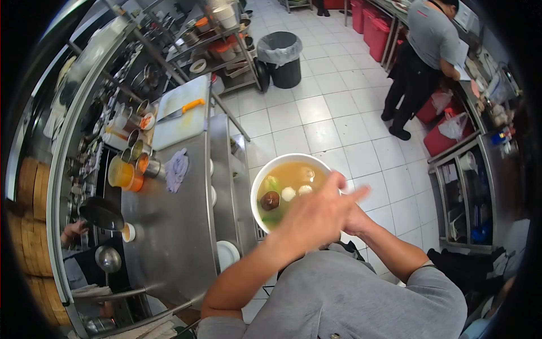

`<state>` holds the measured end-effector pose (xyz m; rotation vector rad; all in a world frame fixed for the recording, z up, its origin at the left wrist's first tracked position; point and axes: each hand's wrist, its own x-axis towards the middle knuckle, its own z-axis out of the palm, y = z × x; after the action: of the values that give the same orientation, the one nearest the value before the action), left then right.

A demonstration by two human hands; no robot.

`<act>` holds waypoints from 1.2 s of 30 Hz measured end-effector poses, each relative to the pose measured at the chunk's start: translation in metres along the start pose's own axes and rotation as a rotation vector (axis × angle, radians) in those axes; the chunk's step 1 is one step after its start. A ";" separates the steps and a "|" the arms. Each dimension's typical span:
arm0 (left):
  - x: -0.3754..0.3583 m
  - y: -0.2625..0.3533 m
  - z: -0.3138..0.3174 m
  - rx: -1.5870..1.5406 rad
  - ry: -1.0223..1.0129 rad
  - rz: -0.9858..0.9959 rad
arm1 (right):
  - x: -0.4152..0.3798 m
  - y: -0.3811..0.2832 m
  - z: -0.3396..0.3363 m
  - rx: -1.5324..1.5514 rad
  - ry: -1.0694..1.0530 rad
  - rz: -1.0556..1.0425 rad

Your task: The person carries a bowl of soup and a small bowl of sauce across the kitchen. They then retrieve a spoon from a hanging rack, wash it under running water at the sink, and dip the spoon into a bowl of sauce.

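A white bowl [256,195] of yellowish broth with white balls, a dark brown round piece and green leaves is held up in front of my body. My left hand [316,217] is over the bowl's near right side, blurred by motion, some fingers spread apart and nothing seen in them. Partly hidden behind it, my right hand [354,220] grips the bowl's right side.
On the left, a steel counter [175,226] bears a cutting board [186,127] with an orange-handled knife [180,110], sauce containers and a purple cloth [177,169]. A lined bin [282,62] stands ahead. Another person [429,51] works at the right counter.
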<state>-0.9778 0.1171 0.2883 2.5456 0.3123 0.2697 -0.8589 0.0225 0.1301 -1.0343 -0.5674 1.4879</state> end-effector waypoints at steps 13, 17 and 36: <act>-0.001 0.032 0.054 -0.468 -0.031 -0.048 | -0.076 -0.087 -0.140 0.148 0.335 -0.177; -0.001 -0.003 0.086 -0.475 0.075 -0.296 | -0.099 -0.098 -0.189 0.187 0.468 -0.241; 0.104 -0.301 0.216 -0.313 -0.143 -0.461 | -0.180 -0.167 -0.392 0.353 1.219 -0.720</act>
<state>-0.8732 0.2835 -0.0425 2.1003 0.7242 -0.0391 -0.4516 -0.1968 0.1267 -1.0769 0.2105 0.1606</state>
